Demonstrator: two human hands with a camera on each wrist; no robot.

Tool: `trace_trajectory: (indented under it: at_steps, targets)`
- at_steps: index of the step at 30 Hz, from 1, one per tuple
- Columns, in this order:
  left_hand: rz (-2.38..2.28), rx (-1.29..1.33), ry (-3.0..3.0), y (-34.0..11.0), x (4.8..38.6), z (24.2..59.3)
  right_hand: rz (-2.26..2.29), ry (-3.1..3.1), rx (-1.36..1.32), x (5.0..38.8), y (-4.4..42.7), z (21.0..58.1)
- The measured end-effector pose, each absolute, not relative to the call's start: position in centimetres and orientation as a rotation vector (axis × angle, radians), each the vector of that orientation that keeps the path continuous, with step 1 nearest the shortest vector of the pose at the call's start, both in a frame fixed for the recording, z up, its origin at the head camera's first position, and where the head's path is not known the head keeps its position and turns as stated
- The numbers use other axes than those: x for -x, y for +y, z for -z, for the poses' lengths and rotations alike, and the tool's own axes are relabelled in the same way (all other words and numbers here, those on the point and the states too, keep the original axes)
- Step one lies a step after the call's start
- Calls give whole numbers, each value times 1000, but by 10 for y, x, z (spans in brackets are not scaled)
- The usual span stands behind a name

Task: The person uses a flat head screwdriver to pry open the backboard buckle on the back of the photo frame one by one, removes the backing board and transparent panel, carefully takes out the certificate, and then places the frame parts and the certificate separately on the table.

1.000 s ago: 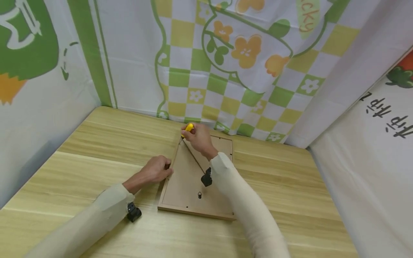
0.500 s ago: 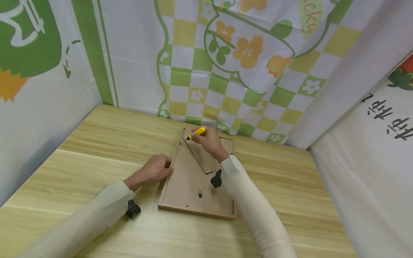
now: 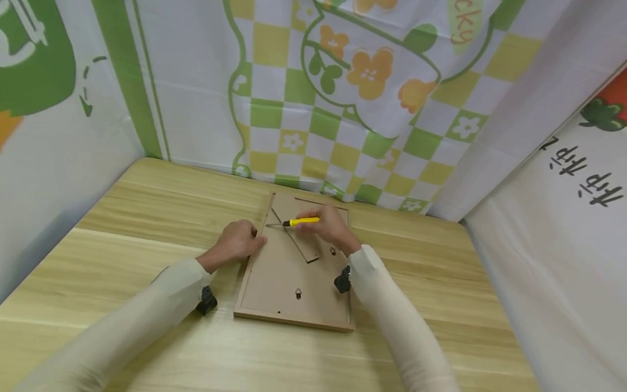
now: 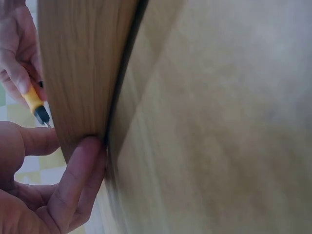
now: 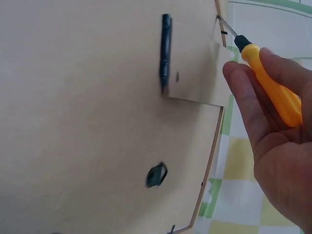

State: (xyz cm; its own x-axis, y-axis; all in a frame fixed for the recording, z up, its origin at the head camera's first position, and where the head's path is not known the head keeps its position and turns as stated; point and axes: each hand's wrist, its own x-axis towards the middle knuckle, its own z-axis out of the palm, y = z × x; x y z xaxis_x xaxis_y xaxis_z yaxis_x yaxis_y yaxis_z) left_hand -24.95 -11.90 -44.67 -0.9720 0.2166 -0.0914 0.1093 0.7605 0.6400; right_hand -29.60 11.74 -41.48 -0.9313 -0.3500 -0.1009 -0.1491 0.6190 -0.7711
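A picture frame (image 3: 274, 277) lies back side up on the table. My right hand (image 3: 329, 224) holds a yellow screwdriver (image 3: 306, 220) by its handle. The shaft lies low and nearly flat across the backing, its tip at the frame's left edge. In the right wrist view, the screwdriver (image 5: 273, 87) has its tip beside a small dark tab (image 5: 224, 32). My left hand (image 3: 237, 240) grips the frame's left side; in the left wrist view the fingers (image 4: 78, 180) press the wooden side and the thumb lies at the upper edge.
A stand flap (image 3: 299, 242) runs diagonally over the backing. Two hanging hooks (image 3: 298, 294) are fixed on it. The wooden table (image 3: 416, 283) extends to both sides. A patterned curtain (image 3: 323, 136) hangs at the table's back edge.
My right hand has moved right and toward me, tipping the screwdriver from steep to nearly flat. Its tip has slid slightly nearer along the left edge. The left hand keeps its grip.
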Motion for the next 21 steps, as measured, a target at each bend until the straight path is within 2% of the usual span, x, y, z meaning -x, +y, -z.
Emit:
trace_trajectory:
  at_steps: [12, 21]
  targets:
    - [-994, -323, 2903, -114, 253, 451, 1520, 2417, 411, 273, 132, 411]
    - [-1087, -276, 2894, -112, 245, 454, 1616, 2407, 276, 268, 144, 413]
